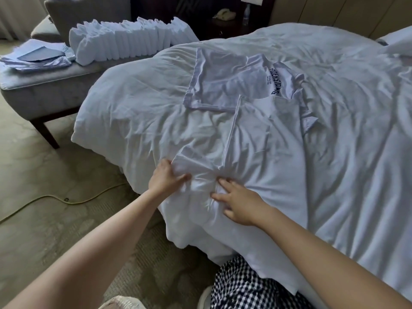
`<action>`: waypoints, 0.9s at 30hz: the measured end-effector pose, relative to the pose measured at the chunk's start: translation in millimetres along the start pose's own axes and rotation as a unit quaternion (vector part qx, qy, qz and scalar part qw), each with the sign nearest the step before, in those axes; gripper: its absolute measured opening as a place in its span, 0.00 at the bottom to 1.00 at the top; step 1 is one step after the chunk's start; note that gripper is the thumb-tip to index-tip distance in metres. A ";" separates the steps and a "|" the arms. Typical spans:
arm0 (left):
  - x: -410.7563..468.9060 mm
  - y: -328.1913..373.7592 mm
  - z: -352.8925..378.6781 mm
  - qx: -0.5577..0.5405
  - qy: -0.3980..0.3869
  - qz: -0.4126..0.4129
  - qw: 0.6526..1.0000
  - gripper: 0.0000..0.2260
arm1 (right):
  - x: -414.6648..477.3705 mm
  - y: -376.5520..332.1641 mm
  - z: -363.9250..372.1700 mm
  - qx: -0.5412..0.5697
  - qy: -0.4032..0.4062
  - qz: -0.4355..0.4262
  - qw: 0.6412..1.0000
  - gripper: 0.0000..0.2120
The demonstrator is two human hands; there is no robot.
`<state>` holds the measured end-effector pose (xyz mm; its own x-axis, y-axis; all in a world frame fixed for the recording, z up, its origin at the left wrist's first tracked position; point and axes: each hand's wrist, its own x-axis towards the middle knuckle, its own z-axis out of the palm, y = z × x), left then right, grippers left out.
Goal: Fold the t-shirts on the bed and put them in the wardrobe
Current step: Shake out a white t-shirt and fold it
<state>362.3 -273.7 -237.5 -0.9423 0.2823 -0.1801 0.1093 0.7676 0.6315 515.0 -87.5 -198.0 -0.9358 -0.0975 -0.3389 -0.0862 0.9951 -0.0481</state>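
A white t-shirt (258, 134) lies spread on the white bed (356, 108), its near side folded inward along a long straight edge. Dark printed lettering (273, 80) shows on its far part. At the bed's near corner my left hand (166, 177) pinches the sleeve, thumb on top and the other fingers under the cloth's edge. My right hand (237, 202) lies beside it with fingers spread flat, pressing the bunched cloth between the two hands. No wardrobe is in view.
A row of several folded white shirts (131, 39) stands on a grey bench (44, 90) at the foot of the bed, next to flat blue packaging (35, 55). A yellow cable (66, 200) runs over the carpet. A dark nightstand (223, 21) stands at the back.
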 end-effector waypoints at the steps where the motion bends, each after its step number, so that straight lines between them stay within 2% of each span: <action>1: 2.0 0.0 -0.2 -0.005 -0.006 -0.016 1.000 0.29 | 0.1 0.3 0.1 0.000 -0.001 -0.001 1.000 0.27; 4: 4.9 0.4 -1.8 0.008 -0.012 -0.011 1.000 0.26 | 0.8 1.5 1.2 0.003 -0.003 -0.001 1.000 0.27; 8: 1.4 6.0 -7.5 0.010 0.014 0.020 1.000 0.20 | 1.4 3.1 2.0 0.005 -0.005 -0.002 1.000 0.27; 16: -33.9 46.8 -35.2 0.075 0.058 0.090 0.991 0.14 | -18.6 3.3 -4.0 0.039 0.006 -0.009 0.999 0.28; 21: -55.4 88.8 -33.5 0.017 0.054 0.098 0.994 0.16 | -62.7 14.5 5.3 0.043 0.033 -0.004 0.999 0.27; 27: -83.8 147.8 7.6 -0.027 0.019 0.131 0.991 0.13 | -131.2 41.7 30.8 0.083 0.034 0.034 0.995 0.24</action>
<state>459.8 -179.5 -134.8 -0.8947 0.4461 0.0233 0.3361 0.6380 0.6928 644.7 -33.7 -184.5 -0.9591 -0.0224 -0.2822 0.0312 0.9824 -0.1841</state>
